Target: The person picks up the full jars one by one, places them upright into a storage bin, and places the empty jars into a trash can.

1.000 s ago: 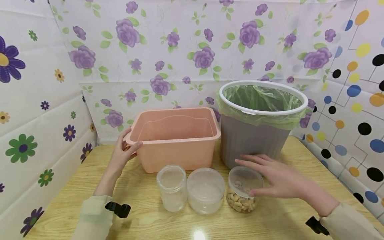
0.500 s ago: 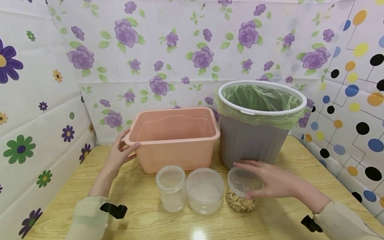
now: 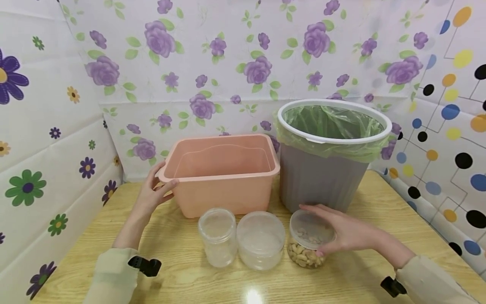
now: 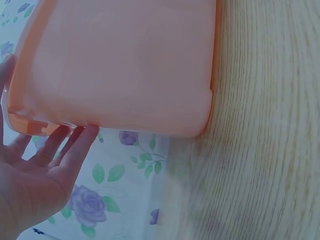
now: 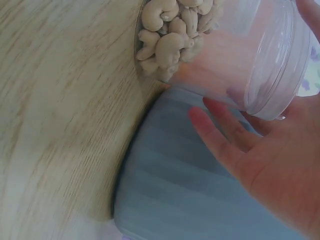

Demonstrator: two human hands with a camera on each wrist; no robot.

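Right hand [image 3: 339, 231] spread wide round lid [image 5: 282, 60] of jar [image 5: 225, 62]; firm contact unclear. Left hand [image 3: 149, 194] grips tub [image 3: 224, 196] at one end. Jar upright on desk [image 3: 182, 274], before bin [image 3: 315, 181]. Likely light, stiff, slick-walled, bottom-weighted by nuts [image 5: 167, 47]; best gripped just under lid.

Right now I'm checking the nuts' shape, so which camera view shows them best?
The right wrist view: the nuts appear large, curves distinct, though cropped. The head view shows them smaller inside the jar; the left wrist view shows none.
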